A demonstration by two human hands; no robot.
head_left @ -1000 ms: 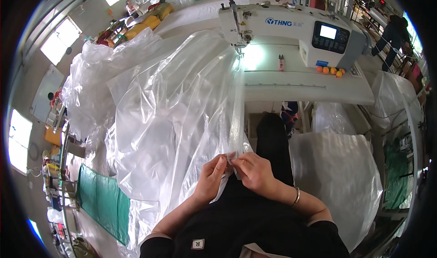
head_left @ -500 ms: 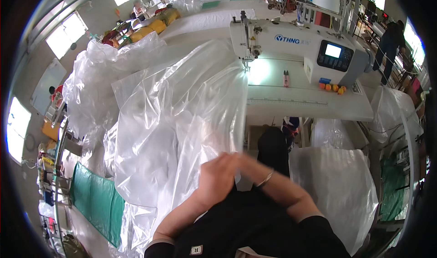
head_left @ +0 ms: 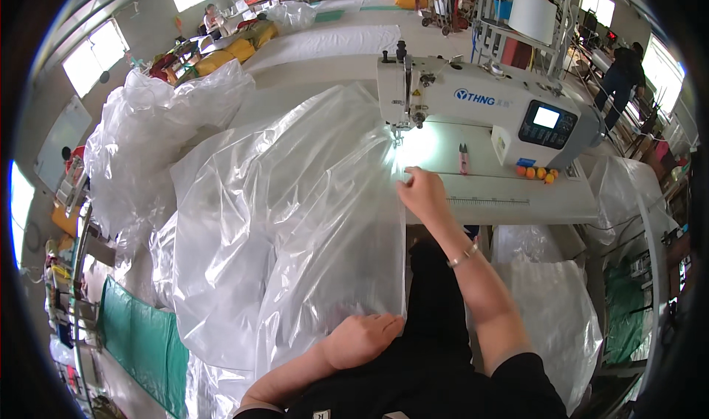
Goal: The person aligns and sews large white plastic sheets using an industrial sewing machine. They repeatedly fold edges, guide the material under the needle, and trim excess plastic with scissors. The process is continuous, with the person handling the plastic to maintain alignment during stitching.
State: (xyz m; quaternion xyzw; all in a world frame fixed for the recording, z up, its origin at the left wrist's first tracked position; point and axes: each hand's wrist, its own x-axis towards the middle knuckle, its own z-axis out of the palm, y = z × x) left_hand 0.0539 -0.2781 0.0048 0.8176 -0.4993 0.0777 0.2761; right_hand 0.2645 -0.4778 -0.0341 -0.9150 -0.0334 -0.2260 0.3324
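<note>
Plastic sheeting (head_left: 295, 219), clear and creased, fills the middle and left, spread from the needle end of the white sewing machine (head_left: 473, 97) down to the person's lap. Half a second ago both hands met low by the lap; now they have parted along its right edge, which runs nearly straight between them. The right forearm reaches forward over the near side of the white table (head_left: 557, 205), a bracelet (head_left: 463, 255) at its wrist. The left forearm comes in low and slants inward. The left hand (head_left: 362, 340) lies back up on the sheeting, fingers together and bent at its edge; with the thumb hidden, I cannot tell whether they pinch it. The right hand (head_left: 426, 195) is at the same edge, just below the needle, index finger and thumb bent toward it; whether they grip is unclear.
</note>
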